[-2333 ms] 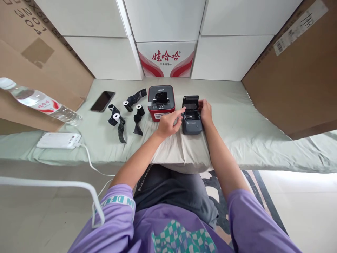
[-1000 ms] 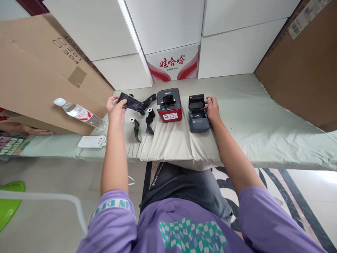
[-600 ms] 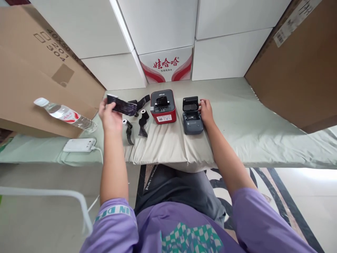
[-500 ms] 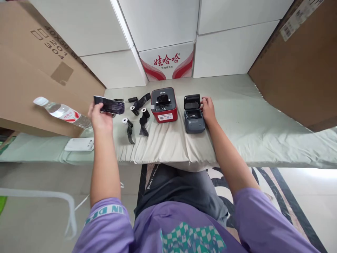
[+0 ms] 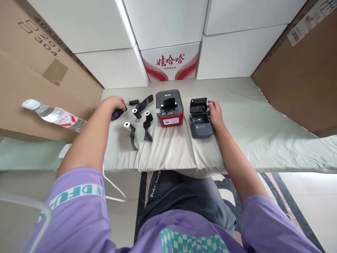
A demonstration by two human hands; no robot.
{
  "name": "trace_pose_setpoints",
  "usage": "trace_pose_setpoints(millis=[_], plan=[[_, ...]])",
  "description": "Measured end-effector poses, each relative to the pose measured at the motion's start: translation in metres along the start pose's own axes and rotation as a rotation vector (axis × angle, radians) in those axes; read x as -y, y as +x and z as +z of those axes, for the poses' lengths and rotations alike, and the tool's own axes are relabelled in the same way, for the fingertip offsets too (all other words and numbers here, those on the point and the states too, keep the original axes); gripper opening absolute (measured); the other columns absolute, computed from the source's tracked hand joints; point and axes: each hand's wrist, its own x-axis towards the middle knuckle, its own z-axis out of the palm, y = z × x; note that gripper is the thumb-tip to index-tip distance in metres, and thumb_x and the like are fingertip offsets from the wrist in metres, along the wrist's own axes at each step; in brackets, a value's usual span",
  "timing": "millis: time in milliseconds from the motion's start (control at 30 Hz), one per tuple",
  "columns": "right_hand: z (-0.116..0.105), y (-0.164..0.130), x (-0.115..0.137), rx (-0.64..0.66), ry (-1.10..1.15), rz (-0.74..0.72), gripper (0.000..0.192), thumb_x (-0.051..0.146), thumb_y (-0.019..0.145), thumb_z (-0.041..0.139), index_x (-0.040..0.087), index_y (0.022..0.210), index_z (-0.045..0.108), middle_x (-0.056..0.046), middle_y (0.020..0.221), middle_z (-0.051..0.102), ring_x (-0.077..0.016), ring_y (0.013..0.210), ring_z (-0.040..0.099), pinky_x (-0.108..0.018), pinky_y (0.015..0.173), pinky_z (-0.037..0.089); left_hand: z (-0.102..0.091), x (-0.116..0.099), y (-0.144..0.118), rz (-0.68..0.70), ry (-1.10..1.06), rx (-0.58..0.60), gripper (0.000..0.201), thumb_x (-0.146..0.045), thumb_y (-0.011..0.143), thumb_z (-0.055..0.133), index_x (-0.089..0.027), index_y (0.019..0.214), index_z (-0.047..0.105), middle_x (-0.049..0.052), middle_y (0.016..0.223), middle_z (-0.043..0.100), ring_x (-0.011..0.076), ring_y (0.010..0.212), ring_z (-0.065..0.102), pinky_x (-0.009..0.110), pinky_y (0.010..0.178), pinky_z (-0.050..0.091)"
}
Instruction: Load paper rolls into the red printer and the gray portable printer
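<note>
My left hand (image 5: 116, 102) is low at the left of the cloth, its fingers curled over one end of a dark paper strip (image 5: 118, 114); the fingertips are partly hidden. My right hand (image 5: 215, 113) grips the right side of a small dark grey printer (image 5: 201, 125), with fingertips at its raised lid (image 5: 198, 104). The compartment under the lid is exposed. Left of it stands a red and black printer (image 5: 170, 109) with black paper sticking out of its top. Several black paper rolls (image 5: 137, 113) with white cores lie between that printer and my left hand, some with unrolled tails.
Cardboard boxes flank the cloth-covered surface (image 5: 242, 105) at left (image 5: 52, 66) and right (image 5: 297, 88). White boxes (image 5: 171, 63) stack behind it. A water bottle (image 5: 58, 116) tilts beside my left arm. A white cable (image 5: 114, 199) hangs in front.
My left hand has lowered a black paper strip from in front of me toward the cloth, farther back. My right hand stays at the small printer. The view has shifted slightly.
</note>
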Motion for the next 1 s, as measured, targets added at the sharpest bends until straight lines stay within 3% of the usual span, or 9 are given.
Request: trace_pose_setpoints(millis=[100,167,233,300,500,667,800,900,1000], plan=[[0.0,0.0,0.002,-0.01,0.002,0.018,0.044,0.065,0.091,0.061,0.025,0.109,0.061,0.0,0.093,0.064,-0.0139,0.067,0.057,-0.029,0.063,0.048,0.023,-0.02,0.012,-0.193,0.252,0.13,0.049,-0.018,0.032,0.101,-0.023,0.054,0.058,-0.001,0.057,0.056,0.0348,0.093,0.068,0.056,0.108,0.049],[0.0,0.0,0.002,-0.017,0.008,0.026,0.04,0.062,0.092,0.061,0.025,0.108,0.062,0.0,0.092,0.065,-0.0133,0.066,0.057,-0.028,0.061,0.048,0.038,-0.037,0.013,-0.289,0.448,0.239,0.04,-0.018,0.042,0.097,-0.023,0.06,0.062,0.007,0.074,0.069,0.0445,0.118,0.065,0.066,0.118,0.036],[0.0,-0.001,0.003,-0.018,0.018,0.028,0.039,0.061,0.093,0.061,0.025,0.108,0.061,0.0,0.091,0.065,-0.0129,0.065,0.056,-0.028,0.061,0.048,0.049,-0.051,0.009,-0.308,0.564,0.322,0.029,-0.017,0.053,0.09,-0.023,0.065,0.065,0.009,0.088,0.075,0.045,0.128,0.062,0.067,0.123,0.028],[0.001,-0.001,0.003,-0.012,0.029,0.03,0.043,0.065,0.092,0.061,0.025,0.109,0.06,0.0,0.091,0.064,-0.013,0.066,0.056,-0.028,0.061,0.047,0.053,-0.06,0.001,-0.25,0.539,0.303,0.022,-0.014,0.06,0.084,-0.023,0.069,0.067,0.009,0.091,0.076,0.0421,0.126,0.064,0.064,0.123,0.029],[0.002,-0.001,0.002,0.006,-0.012,-0.008,0.059,0.079,0.086,0.059,0.025,0.11,0.061,-0.002,0.093,0.063,-0.0161,0.068,0.055,-0.033,0.065,0.048,0.031,-0.086,-0.024,0.047,-0.034,-0.06,0.029,-0.004,0.068,0.081,-0.021,0.089,0.07,0.004,0.096,0.071,0.0281,0.114,0.065,0.045,0.116,0.044],[0.004,0.0,0.004,-0.007,-0.014,-0.058,0.056,0.077,0.089,0.058,0.026,0.11,0.061,-0.001,0.091,0.062,-0.0176,0.072,0.057,-0.036,0.073,0.051,0.029,-0.142,-0.054,0.225,-0.383,-0.144,0.033,-0.007,0.067,0.089,-0.021,0.091,0.071,0.005,0.107,0.072,0.0239,0.116,0.066,0.036,0.114,0.052],[0.002,-0.009,0.023,-0.089,-0.08,-0.197,0.043,0.066,0.095,0.059,0.025,0.107,0.063,-0.005,0.099,0.068,-0.0217,0.089,0.063,-0.039,0.086,0.055,0.058,-0.185,-0.077,0.134,-0.822,-0.215,0.036,-0.038,0.081,0.091,-0.026,0.106,0.068,0.003,0.115,0.075,0.0224,0.115,0.073,0.037,0.104,0.062],[0.001,-0.024,0.044,-0.093,-0.167,-0.368,0.033,0.056,0.1,0.056,0.025,0.108,0.066,-0.009,0.107,0.068,-0.0229,0.096,0.064,-0.039,0.089,0.056,0.08,-0.212,-0.094,0.058,-1.034,-0.11,0.04,-0.055,0.089,0.083,-0.025,0.11,0.067,0.003,0.115,0.076,0.0237,0.116,0.076,0.036,0.099,0.065],[0.007,-0.04,0.058,-0.043,-0.196,-0.543,0.032,0.051,0.103,0.054,0.025,0.118,0.066,-0.009,0.108,0.066,-0.0217,0.094,0.064,-0.038,0.087,0.056,0.096,-0.239,-0.115,-0.034,-1.117,-0.025,0.039,-0.056,0.09,0.081,-0.022,0.105,0.069,0.004,0.111,0.079,0.0239,0.113,0.078,0.033,0.095,0.066]])
